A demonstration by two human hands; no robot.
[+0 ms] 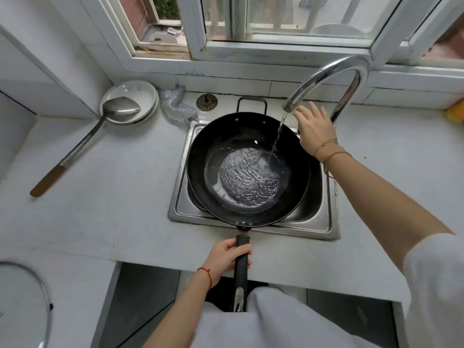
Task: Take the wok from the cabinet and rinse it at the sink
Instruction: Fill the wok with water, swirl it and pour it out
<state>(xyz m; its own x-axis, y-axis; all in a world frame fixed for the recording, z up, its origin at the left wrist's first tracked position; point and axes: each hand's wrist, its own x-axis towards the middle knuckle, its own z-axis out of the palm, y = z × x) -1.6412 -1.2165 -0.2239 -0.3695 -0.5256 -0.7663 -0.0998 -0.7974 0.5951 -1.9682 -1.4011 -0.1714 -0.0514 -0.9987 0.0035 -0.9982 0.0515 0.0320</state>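
I see the wok (247,169) sitting in the sink (324,222), water pooled inside, a stream falling from the tap (326,79). My left hand (227,256) is clamped round its handle (241,267). My right hand (315,130), fingers spread, reaches by the tap's base.

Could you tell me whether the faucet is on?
On: water streams from the faucet into the wok, pooling there.
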